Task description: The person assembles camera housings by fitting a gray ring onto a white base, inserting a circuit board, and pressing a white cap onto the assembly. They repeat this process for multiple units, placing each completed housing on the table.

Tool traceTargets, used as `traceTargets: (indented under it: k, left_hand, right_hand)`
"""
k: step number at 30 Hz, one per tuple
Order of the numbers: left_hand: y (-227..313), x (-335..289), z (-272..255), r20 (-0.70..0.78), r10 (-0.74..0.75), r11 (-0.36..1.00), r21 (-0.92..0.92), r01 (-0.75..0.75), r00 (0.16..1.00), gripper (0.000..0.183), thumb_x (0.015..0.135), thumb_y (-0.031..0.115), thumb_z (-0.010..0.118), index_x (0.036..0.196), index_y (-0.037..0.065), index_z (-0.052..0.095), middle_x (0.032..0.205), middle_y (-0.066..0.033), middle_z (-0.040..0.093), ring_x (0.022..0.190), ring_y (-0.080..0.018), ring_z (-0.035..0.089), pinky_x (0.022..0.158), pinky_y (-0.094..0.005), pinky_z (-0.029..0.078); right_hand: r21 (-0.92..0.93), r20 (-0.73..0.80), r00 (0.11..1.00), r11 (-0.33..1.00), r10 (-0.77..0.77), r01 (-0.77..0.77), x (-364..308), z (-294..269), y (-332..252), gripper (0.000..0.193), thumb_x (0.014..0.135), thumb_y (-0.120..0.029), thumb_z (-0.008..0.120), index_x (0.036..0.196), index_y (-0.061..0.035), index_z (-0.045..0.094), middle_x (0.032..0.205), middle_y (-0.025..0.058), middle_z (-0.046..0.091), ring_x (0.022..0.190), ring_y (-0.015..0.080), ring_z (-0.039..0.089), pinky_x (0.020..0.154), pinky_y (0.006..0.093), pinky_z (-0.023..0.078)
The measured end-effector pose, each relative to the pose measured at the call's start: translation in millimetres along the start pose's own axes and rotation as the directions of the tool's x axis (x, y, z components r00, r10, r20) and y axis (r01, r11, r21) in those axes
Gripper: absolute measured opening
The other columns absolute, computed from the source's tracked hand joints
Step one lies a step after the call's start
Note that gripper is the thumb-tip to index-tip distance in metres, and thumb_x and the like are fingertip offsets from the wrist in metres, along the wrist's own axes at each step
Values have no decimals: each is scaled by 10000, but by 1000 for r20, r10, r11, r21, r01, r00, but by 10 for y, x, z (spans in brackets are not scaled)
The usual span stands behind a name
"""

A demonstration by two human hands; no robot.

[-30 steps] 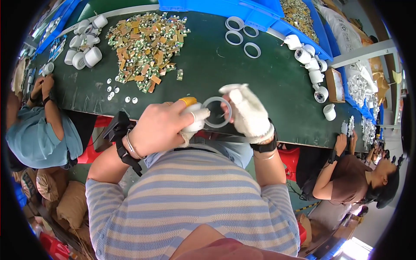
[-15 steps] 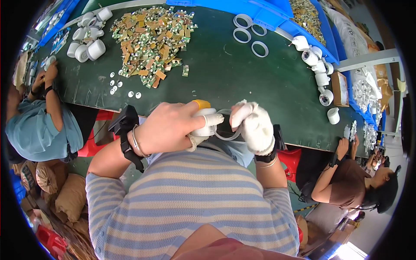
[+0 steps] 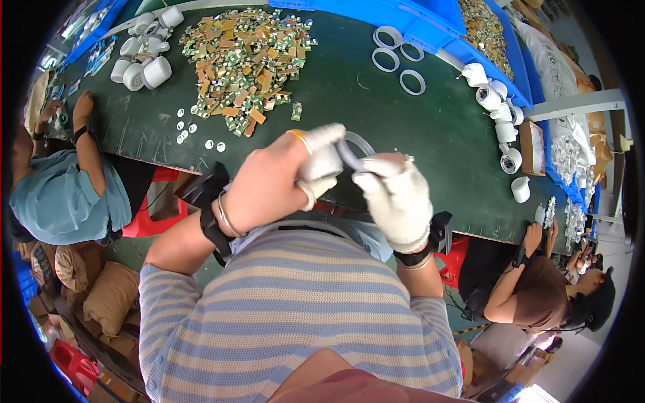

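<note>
We keep left hand [image 3: 269, 185] fingers curled round white part [image 3: 322, 165], gloved right hand [image 3: 401, 203] fingers pinched on pale ring [image 3: 347, 153] beside it; circuit-board heap [image 3: 245, 60] on worktop [image 3: 349, 101].

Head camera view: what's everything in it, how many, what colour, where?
Held ring: one, whitish, right hand
Held part: one, white, left hand
Loose rings: four, white, far side
Circuit boards: many, green and tan, upper left
Discs: about eight, white, near circuit boards
Housings: many, white, left and right
Bins: several, blue, far edge, sides
Table: one, green, centre
Sacks: several, brown, lower left
Stools: several, red, both sides
People: two nearby, teal and brown tops, sides
Left hand: one, white finger coverings, centre
Right hand: one, white glove, centre
</note>
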State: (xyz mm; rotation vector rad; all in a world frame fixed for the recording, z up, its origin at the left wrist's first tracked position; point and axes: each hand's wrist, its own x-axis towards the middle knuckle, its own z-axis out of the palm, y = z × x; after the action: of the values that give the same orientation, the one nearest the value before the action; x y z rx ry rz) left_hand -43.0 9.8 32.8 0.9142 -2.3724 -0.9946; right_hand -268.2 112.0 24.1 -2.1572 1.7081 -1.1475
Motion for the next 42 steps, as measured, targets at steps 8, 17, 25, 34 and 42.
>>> traceTargets:
  k: [8, 17, 25, 34, 42]
  left_hand:
    - [-257, -115, 254, 326, -121, -46, -946, 322, 938, 1006, 910, -14, 784, 1689, 125, 162, 1531, -105, 484, 1298, -228, 605, 1068, -388, 549]
    - [-198, -219, 396, 160, -116, 193, -965, 180, 980, 1127, 845, -128, 797, 1702, 216, 151, 1627, -79, 367, 1382, -244, 538, 1078, -419, 547]
    - [-208, -245, 451, 129, -95, 209, -967, 147, 987, 1119, 843, -147, 787, 1697, 218, 163, 1635, -73, 358, 1400, -241, 525, 1107, -435, 534]
    - [-218, -281, 456, 98, -89, 237, -965, 117, 991, 1025, 868, -130, 786, 1678, 177, 240, 1579, -71, 459, 1377, -211, 549, 1119, -402, 526]
    - [-220, -296, 496, 31, 90, 703, -710, -41, 995, 769, 843, -18, 872, 1517, 104, 522, 1366, -59, 621, 1254, -211, 640, 1048, -371, 526]
  right_hand:
    - [733, 365, 855, 453, 367, -508, 16, -23, -160, 259, 993, -67, 708, 1216, 44, 640, 1012, 147, 710, 855, 213, 713, 783, 344, 603]
    - [510, 96, 959, 814, 268, -279, -45, 23, -190, 228, 969, -46, 743, 1180, 13, 679, 1090, 152, 700, 878, 197, 722, 783, 319, 582]
    - [531, 20, 957, 808, 291, -257, -62, 82, -191, 246, 915, -90, 805, 1145, -61, 723, 957, 101, 723, 813, 205, 699, 731, 324, 547]
    - [396, 66, 958, 873, 280, -283, -48, 82, -185, 367, 935, -120, 783, 1260, 0, 660, 1118, 129, 696, 984, 211, 677, 879, 354, 543]
    - [101, 41, 999, 994, 29, -33, 132, 290, -152, 559, 725, -321, 928, 1164, -76, 683, 1101, 144, 677, 979, 362, 665, 840, 444, 547]
